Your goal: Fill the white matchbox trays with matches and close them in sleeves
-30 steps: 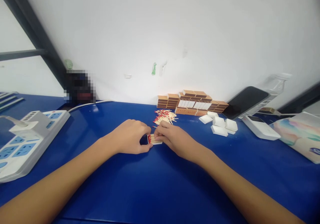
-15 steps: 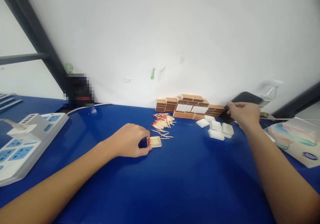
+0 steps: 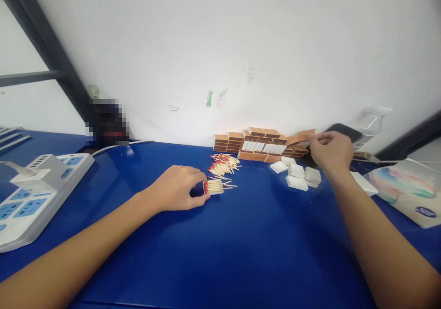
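My left hand [image 3: 181, 188] lies on the blue table with thumb and fingers closed around the end of a small white matchbox tray [image 3: 215, 187] filled with red-tipped matches. Just beyond it are a heap of loose matches [image 3: 224, 164] and a few stray ones. At the right end of a stacked row of brown matchboxes [image 3: 254, 154], my right hand [image 3: 331, 152] pinches a brown matchbox cover [image 3: 305, 135] above the row. Whether that cover holds a tray, I cannot tell. Several white matchbox trays [image 3: 296, 182] sit left of my right forearm.
A black phone [image 3: 346, 131] and a clear plastic bottle [image 3: 374, 120] stand behind my right hand. To the right lies a tissue pack [image 3: 406, 192]. A white power strip [image 3: 44, 203] with a plugged-in charger occupies the left side. The wall [image 3: 193, 47] rises behind the matchboxes.
My right hand has shifted slightly left and up, and a brown matchbox cover now shows in its fingers above the row's end. My left hand still holds the tray.
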The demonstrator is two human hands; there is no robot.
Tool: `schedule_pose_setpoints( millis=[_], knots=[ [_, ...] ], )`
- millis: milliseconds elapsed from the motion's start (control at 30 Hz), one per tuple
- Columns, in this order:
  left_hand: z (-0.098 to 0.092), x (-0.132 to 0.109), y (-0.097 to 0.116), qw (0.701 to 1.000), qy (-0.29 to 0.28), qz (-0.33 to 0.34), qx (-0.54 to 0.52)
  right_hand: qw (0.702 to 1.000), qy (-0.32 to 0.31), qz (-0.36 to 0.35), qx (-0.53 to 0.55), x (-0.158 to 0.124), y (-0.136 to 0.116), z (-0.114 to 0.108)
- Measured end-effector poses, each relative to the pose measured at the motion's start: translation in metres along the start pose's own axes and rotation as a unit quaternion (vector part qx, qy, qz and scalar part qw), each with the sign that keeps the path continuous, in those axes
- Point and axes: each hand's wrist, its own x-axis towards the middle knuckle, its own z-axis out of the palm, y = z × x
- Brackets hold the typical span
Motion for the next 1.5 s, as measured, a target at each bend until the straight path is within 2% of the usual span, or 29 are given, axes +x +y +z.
schedule_pose_setpoints(
  millis=[100, 133, 233, 267, 333, 400, 467, 700, 933, 1100, 1233, 1333, 1500],
  knots=[
    [0.001, 0.000, -0.002, 0.998, 0.050, -0.026, 0.021, 0.994, 0.100, -0.038, -0.037, -0.028, -0.050, 0.003],
    [0.001, -0.001, -0.002, 0.997, 0.064, -0.037, 0.026, 0.996, 0.081, -0.037, -0.013, -0.041, -0.066, 0.008],
    [0.002, -0.001, -0.003, 0.994, 0.086, -0.059, 0.033, 0.995, -0.065, -0.011, 0.071, -0.086, -0.100, 0.034],
    [0.002, -0.001, -0.003, 0.994, 0.089, -0.062, 0.034, 0.984, -0.142, -0.007, 0.104, -0.099, -0.107, 0.043],
    [0.002, -0.001, -0.003, 0.993, 0.095, -0.062, 0.036, 0.958, -0.247, -0.017, 0.144, -0.117, -0.112, 0.058],
    [0.002, -0.001, -0.004, 0.992, 0.104, -0.057, 0.043, 0.936, -0.312, -0.028, 0.158, -0.125, -0.111, 0.065],
    [0.003, -0.001, -0.004, 0.991, 0.116, -0.055, 0.048, 0.929, -0.336, -0.029, 0.155, -0.125, -0.108, 0.066],
    [0.005, -0.002, -0.008, 0.993, 0.109, -0.040, 0.022, 0.915, -0.358, 0.010, 0.185, -0.120, -0.099, 0.068],
    [0.006, -0.002, -0.008, 0.992, 0.120, -0.030, -0.006, 0.911, -0.365, 0.016, 0.193, -0.122, -0.098, 0.070],
    [0.011, -0.001, -0.012, 0.987, 0.158, 0.003, -0.021, 0.899, -0.382, 0.001, 0.213, -0.133, -0.108, 0.070],
    [0.013, 0.000, -0.014, 0.979, 0.196, 0.022, -0.043, 0.903, -0.369, 0.014, 0.221, -0.143, -0.117, 0.071],
    [0.012, 0.001, -0.011, 0.973, 0.216, 0.017, -0.082, 0.906, -0.375, -0.030, 0.192, -0.150, -0.121, 0.070],
    [0.009, 0.001, -0.005, 0.965, 0.196, 0.011, -0.172, 0.905, -0.377, -0.156, 0.118, -0.160, -0.131, 0.067]
  ],
)
